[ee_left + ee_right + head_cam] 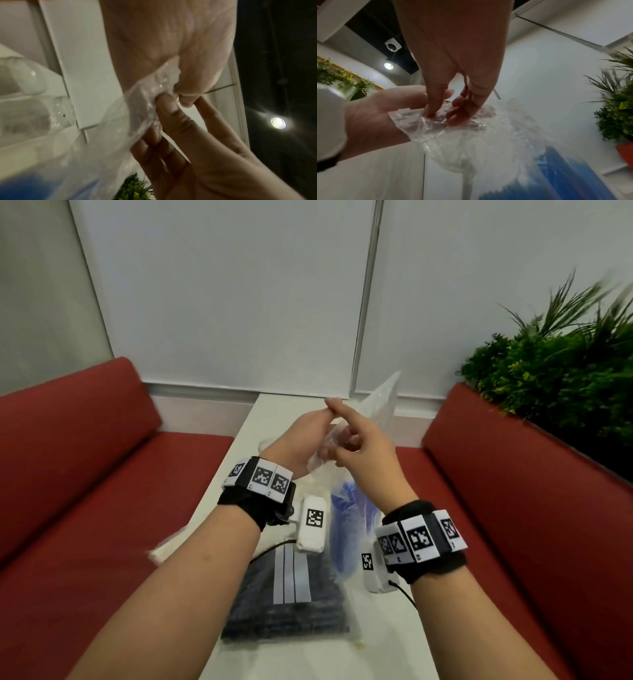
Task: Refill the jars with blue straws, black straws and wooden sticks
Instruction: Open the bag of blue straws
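We are opening the clear bag [346, 508] of blue straws [346, 529], held up over the white table [383, 628]; our left hand [301, 440] and right hand [366, 453] both pinch its mouth; next, we judge, pull the film apart, gently; the black straws [284, 604] lie nearer, bagged.

Bare forearms, no sleeves. Black fabric wristbands [253, 505] on both wrists, each ringed with white blocks [265, 479] printed with black square-coded markers. White camera housings [311, 523] under each wrist, also bearing a marker, with thin black cables [406, 594] trailing off.
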A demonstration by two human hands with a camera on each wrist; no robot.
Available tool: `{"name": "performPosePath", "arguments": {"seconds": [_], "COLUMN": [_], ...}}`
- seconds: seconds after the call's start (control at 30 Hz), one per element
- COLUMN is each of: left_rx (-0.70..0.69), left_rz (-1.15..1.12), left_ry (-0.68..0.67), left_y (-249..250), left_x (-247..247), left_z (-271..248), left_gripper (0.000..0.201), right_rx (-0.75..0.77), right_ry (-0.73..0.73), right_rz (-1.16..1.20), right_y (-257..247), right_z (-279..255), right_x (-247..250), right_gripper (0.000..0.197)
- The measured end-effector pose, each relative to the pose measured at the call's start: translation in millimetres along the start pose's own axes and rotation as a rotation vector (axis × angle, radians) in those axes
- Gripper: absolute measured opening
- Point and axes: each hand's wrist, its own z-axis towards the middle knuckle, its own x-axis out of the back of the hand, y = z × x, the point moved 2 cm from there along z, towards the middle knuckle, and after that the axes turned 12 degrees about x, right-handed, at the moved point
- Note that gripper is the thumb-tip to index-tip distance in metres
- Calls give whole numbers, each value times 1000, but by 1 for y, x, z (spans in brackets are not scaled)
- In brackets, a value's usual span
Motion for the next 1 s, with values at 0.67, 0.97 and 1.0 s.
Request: {"name": "performPosePath", "arguments": {"seconds": [0.67,0.97,1.0], "left_rx": [-394,-412,-404], "left_rz": [276,413,409], "left_ry": [406,402,394], "left_y": [0,3,3], "left_x": [40,40,40], "left_z": [-25,-28,-28], "left_gripper": [13,20,18], "right_rx": [60,-21,-28], "right_ry": [220,-48,-53], "right_rz": [-280,-391,-352], "right_y": [-1,-10,-10], "right_z": [28,43,42], "right_x": [-12,-16,-16], "right_gripper": [21,14,15]}}
